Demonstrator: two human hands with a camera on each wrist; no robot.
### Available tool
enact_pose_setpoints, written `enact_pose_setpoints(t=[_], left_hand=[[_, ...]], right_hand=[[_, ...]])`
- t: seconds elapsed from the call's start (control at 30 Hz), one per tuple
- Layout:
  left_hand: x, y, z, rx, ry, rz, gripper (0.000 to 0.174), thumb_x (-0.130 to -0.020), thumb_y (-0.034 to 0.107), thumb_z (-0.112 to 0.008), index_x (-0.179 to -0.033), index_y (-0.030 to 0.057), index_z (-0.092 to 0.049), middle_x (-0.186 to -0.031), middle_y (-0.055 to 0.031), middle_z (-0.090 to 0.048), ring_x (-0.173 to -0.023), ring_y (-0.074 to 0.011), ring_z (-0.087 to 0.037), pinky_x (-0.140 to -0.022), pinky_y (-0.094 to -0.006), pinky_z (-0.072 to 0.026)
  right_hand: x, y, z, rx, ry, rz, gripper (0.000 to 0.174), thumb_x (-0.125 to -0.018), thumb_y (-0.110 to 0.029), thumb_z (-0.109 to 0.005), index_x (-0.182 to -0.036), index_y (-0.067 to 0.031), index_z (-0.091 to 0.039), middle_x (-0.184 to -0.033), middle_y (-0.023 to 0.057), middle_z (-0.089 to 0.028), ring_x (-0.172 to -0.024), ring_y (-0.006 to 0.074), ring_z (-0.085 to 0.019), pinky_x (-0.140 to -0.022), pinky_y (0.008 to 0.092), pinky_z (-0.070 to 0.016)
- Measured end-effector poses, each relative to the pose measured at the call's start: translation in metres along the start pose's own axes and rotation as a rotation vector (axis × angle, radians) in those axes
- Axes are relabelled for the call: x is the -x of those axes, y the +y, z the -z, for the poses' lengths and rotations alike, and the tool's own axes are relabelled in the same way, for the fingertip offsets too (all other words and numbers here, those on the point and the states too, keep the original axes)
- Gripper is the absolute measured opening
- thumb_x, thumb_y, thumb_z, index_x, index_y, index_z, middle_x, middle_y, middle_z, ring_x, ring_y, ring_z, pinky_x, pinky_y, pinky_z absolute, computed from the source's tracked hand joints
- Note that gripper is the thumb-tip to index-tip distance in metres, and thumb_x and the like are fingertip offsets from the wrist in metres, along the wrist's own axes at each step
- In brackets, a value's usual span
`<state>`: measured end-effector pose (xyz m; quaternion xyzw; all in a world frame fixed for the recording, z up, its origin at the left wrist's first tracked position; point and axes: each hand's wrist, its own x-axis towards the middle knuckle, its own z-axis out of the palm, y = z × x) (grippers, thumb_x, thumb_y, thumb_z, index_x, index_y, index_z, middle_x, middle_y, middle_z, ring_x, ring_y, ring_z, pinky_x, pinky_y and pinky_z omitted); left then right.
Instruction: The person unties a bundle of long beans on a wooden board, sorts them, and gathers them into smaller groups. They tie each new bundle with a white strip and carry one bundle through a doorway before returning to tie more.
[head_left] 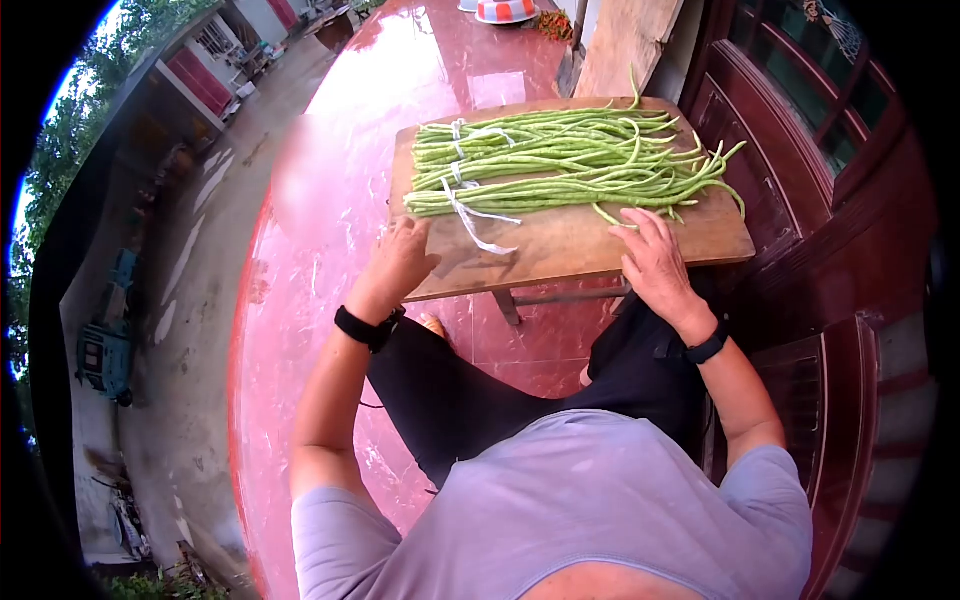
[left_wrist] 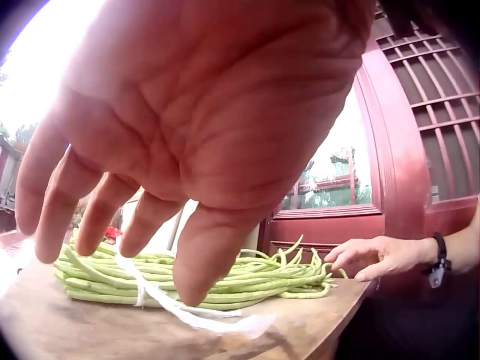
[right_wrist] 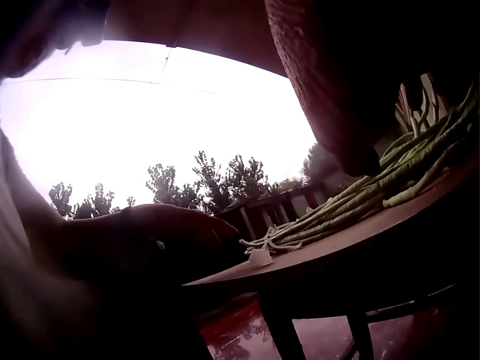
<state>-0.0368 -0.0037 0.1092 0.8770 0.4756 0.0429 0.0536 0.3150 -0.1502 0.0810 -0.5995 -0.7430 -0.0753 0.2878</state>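
Long green beans lie side by side in bundles across a wooden board-topped table. White strips tie them near their left ends, and the front one's loose tails trail onto the wood. My left hand hovers by the table's left front edge, close to the bean ends; its fingers hang spread and hold nothing in the left wrist view. At the right front, my right hand has its fingertips right at the lower edge of the front bundle, fingers loosely extended. The right wrist view is dark, with that hand mostly in shadow.
Behind the table lie a wooden plank and a red-and-white bowl. A dark red door stands close on the right. My knees are under the table's front edge, over a glossy red floor.
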Motion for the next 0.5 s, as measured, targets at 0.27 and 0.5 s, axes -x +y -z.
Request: enact_pose_setpoints(t=[0.27, 0.5], left_hand=[[0.063, 0.119, 0.072, 0.252, -0.664, -0.486, 0.037, -0.089, 0.024, -0.063, -0.12, 0.0052, -0.06, -0.092, -0.016, -0.068, -0.088, -0.0328, -0.065, -0.077, -0.041, -0.0498], [-0.015, 0.064, 0.013, 0.173, -0.045, -0.462, 0.017, -0.087, 0.024, -0.061, -0.093, 0.0098, -0.068, -0.097, -0.0067, -0.068, -0.08, -0.028, -0.068, -0.07, -0.0403, -0.053]], right_hand=[[0.006, -0.072, -0.037, -0.504, -0.219, 0.022, 0.022, -0.081, -0.005, -0.06, -0.103, -0.0068, -0.064, -0.103, 0.01, -0.064, -0.101, 0.0307, -0.059, -0.087, 0.0403, -0.0487], [-0.047, -0.115, 0.059, -0.504, -0.526, -0.007, 0.027, -0.083, -0.016, -0.066, -0.109, -0.0104, -0.068, -0.096, 0.0092, -0.071, -0.089, 0.0236, -0.069, -0.078, 0.0345, -0.0537]])
